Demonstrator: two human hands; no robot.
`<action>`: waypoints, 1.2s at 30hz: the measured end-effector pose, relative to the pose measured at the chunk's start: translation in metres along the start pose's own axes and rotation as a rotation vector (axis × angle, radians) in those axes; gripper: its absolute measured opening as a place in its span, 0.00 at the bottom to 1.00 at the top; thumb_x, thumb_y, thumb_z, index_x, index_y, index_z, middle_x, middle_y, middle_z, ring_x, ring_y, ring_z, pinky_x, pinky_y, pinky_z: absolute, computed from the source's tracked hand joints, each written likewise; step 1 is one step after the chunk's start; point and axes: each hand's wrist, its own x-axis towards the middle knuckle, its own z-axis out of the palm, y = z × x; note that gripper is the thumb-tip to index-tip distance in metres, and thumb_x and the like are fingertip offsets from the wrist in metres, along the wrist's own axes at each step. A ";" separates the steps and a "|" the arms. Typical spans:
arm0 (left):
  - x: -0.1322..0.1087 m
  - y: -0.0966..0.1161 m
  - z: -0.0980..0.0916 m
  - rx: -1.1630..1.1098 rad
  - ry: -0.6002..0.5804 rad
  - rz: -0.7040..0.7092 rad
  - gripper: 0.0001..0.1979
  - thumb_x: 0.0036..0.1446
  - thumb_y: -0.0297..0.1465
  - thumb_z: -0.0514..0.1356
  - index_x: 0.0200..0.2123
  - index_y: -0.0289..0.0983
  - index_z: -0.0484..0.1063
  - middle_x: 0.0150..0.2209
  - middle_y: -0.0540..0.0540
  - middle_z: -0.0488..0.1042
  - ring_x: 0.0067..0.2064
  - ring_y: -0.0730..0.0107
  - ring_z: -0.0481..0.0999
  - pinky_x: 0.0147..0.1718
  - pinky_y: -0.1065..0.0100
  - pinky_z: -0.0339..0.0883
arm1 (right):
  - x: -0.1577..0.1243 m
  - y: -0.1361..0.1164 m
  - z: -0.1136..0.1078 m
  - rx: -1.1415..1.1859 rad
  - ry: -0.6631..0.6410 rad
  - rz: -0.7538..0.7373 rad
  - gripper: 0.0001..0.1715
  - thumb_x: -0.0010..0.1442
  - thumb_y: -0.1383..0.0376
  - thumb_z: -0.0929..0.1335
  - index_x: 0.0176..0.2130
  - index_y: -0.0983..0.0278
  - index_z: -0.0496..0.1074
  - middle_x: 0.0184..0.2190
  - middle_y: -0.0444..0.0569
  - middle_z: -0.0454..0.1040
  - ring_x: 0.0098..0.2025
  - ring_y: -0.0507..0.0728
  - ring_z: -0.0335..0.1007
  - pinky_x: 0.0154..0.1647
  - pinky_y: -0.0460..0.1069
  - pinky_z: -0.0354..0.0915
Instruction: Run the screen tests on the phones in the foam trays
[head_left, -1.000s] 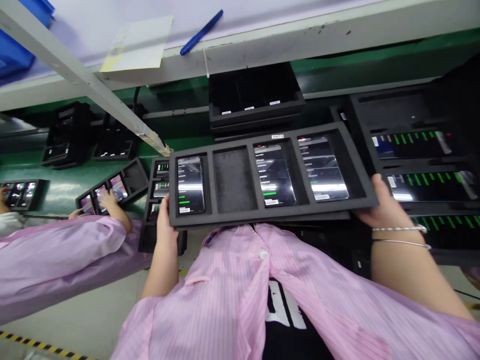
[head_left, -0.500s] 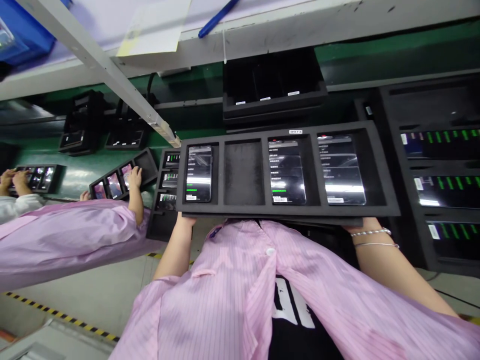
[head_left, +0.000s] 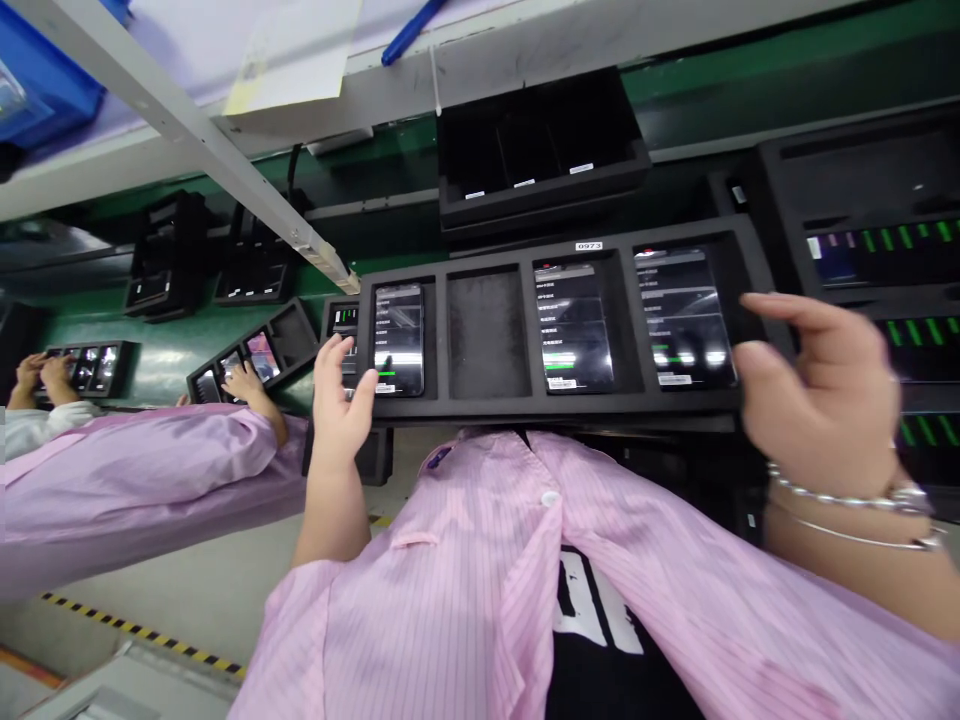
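A green-topped assembly line is seen from above, with a pink pinstriped smock [head_left: 427,600] worn over a black printed T-shirt [head_left: 600,640] at the bottom of the view. Directly beyond both hands, a long black foam tray [head_left: 487,408] with a matte, finely pitted surface is laid out in four rectangular compartments and marked with a white "0973" label [head_left: 589,245]. Three glossy smartphones [head_left: 574,325] are seated in it, their dark screens showing lines of white text and green bars, while the second compartment from the left is lined with bare foam.

The left hand [head_left: 337,405] is held open, with its fingers spread and pointing upward, at the tray's left end; its thumb overlaps the rim. The right hand [head_left: 821,390], ringed by two thin silver bracelets [head_left: 855,510], is half open, its fingers curved over the tray's right end. Neither hand is grasping anything. Whether the right fingers touch the foam cannot be told.

Further left of the left hand, a co-worker's hand [head_left: 244,380] rests on a smaller black tray [head_left: 292,335].
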 end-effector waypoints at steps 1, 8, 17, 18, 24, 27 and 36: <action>0.002 0.006 0.004 0.071 -0.040 0.028 0.29 0.65 0.47 0.59 0.65 0.41 0.64 0.70 0.37 0.61 0.72 0.54 0.60 0.71 0.50 0.54 | 0.002 -0.018 0.005 0.003 -0.101 -0.091 0.28 0.68 0.49 0.66 0.58 0.63 0.70 0.56 0.62 0.75 0.62 0.69 0.69 0.68 0.69 0.58; 0.007 0.014 0.021 0.277 -0.213 -0.039 0.36 0.65 0.50 0.58 0.69 0.37 0.57 0.73 0.31 0.53 0.75 0.50 0.53 0.71 0.48 0.53 | 0.006 -0.068 0.059 -0.111 -0.496 -0.316 0.37 0.72 0.47 0.61 0.67 0.68 0.60 0.67 0.64 0.63 0.72 0.74 0.51 0.71 0.75 0.46; 0.019 0.036 0.021 0.418 -0.271 -0.177 0.39 0.63 0.50 0.59 0.71 0.39 0.56 0.69 0.31 0.56 0.71 0.42 0.61 0.64 0.43 0.65 | 0.002 -0.069 0.067 -0.221 -0.502 -0.300 0.44 0.71 0.43 0.61 0.70 0.71 0.56 0.72 0.69 0.52 0.74 0.76 0.45 0.71 0.74 0.47; 0.021 0.039 0.021 0.434 -0.278 -0.195 0.39 0.63 0.50 0.59 0.71 0.40 0.57 0.69 0.31 0.56 0.70 0.41 0.63 0.64 0.43 0.66 | 0.003 -0.070 0.068 -0.227 -0.505 -0.294 0.44 0.70 0.43 0.61 0.70 0.71 0.56 0.72 0.69 0.52 0.74 0.76 0.44 0.71 0.74 0.47; 0.026 0.038 0.021 0.484 -0.280 -0.237 0.33 0.62 0.49 0.60 0.68 0.45 0.64 0.71 0.36 0.53 0.63 0.42 0.71 0.60 0.46 0.70 | 0.007 -0.072 0.066 -0.257 -0.546 -0.308 0.42 0.71 0.44 0.59 0.69 0.72 0.60 0.68 0.66 0.61 0.73 0.73 0.49 0.74 0.72 0.43; 0.024 0.029 0.022 0.398 -0.211 -0.177 0.38 0.61 0.49 0.62 0.71 0.44 0.58 0.70 0.35 0.56 0.65 0.43 0.69 0.60 0.47 0.69 | 0.006 -0.059 0.049 -0.278 -0.484 -0.262 0.43 0.71 0.42 0.58 0.69 0.71 0.59 0.70 0.65 0.58 0.74 0.73 0.46 0.73 0.73 0.43; 0.019 0.015 0.024 0.264 -0.113 -0.073 0.36 0.61 0.50 0.62 0.68 0.42 0.62 0.68 0.36 0.59 0.70 0.49 0.63 0.68 0.49 0.58 | -0.001 -0.016 0.024 -0.345 -0.374 -0.043 0.42 0.69 0.44 0.61 0.67 0.71 0.60 0.65 0.70 0.64 0.70 0.77 0.54 0.68 0.78 0.46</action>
